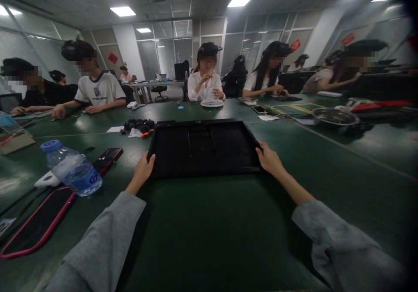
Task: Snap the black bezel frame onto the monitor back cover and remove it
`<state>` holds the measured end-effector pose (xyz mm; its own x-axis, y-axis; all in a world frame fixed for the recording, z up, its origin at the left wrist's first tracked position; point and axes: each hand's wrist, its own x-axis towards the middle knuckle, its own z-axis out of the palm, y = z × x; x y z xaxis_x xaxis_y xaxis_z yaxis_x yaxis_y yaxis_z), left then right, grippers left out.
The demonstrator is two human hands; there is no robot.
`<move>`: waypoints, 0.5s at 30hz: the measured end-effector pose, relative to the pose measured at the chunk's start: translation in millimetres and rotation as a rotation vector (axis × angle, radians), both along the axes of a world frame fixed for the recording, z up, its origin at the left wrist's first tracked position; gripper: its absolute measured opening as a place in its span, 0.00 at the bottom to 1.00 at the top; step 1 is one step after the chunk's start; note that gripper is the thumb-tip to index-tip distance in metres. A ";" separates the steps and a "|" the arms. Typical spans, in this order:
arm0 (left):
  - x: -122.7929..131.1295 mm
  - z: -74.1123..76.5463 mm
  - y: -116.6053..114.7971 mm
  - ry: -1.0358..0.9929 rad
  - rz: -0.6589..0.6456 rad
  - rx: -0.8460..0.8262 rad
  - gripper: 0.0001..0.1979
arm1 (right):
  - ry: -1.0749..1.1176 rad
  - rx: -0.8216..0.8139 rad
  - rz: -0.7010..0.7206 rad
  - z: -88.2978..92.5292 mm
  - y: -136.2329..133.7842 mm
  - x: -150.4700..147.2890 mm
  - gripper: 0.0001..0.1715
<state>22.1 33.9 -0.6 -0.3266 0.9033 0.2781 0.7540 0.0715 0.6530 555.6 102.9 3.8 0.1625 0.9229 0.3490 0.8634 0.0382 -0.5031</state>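
Observation:
A shallow black rectangular panel with a raised rim is in front of me, at or just above the green table. Two thin upright lines and a darker block show in its middle; its exact kind is unclear. My left hand grips its left edge, thumb on the near side. Around the right edge my right hand is closed, with the thumb over the rim. The fingers of both hands are partly hidden behind the panel.
Left of my left arm, a water bottle leans over a red-edged phone and cables. Behind the panel lie black parts and a white round basket. A metal bowl stands at right. Several people work around the table.

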 end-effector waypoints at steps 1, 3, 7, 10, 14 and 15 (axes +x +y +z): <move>-2.0 -0.9 1.6 -0.038 -0.005 -0.001 0.26 | 0.025 -0.002 0.012 0.8 1.4 0.0 0.32; -7.9 -1.4 4.0 -0.112 -0.029 0.021 0.24 | 0.106 0.006 0.039 1.1 2.2 1.6 0.31; -25.0 3.6 4.0 -0.272 -0.072 0.026 0.22 | 0.352 -0.067 0.056 0.8 -9.5 9.9 0.27; -37.5 11.5 -0.7 -0.377 -0.061 -0.069 0.28 | 0.558 -0.252 0.139 5.9 -24.2 13.8 0.25; -43.3 21.0 -7.4 -0.315 -0.094 -0.132 0.36 | 0.741 -0.249 0.198 18.1 -29.9 8.4 0.31; -42.8 22.6 -8.3 -0.286 -0.110 -0.122 0.37 | 0.769 -0.222 0.193 20.5 -28.2 6.5 0.32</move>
